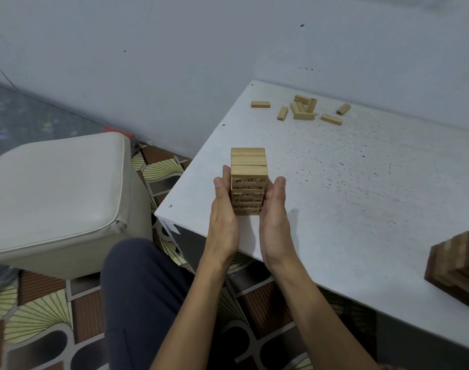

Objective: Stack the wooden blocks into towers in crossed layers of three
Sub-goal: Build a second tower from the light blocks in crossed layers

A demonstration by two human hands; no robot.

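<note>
The step in hand looks like squaring up: the tower (249, 166) of pale wooden blocks stands near the front left corner of the white surface (361, 182), and the left hand (224, 209) and right hand (273, 209) flank it, one on each side. Both hands lie flat with straight fingers (226, 170) laid against the tower's side faces, pressing inward and not curled round any block. The top layer shows three blocks side by side, and the layers below appear to alternate in direction, so this tower seems well along. The loose blocks (304, 108) lie scattered well apart from it, toward the far edge of the surface by the wall, some heaped on each other. A darker tower (460, 268) stands at the right edge of the view. The next move probably calls for easing both hands away evenly so nothing shifts, then reaching across for three loose blocks and laying them crosswise to the present top layer.
</note>
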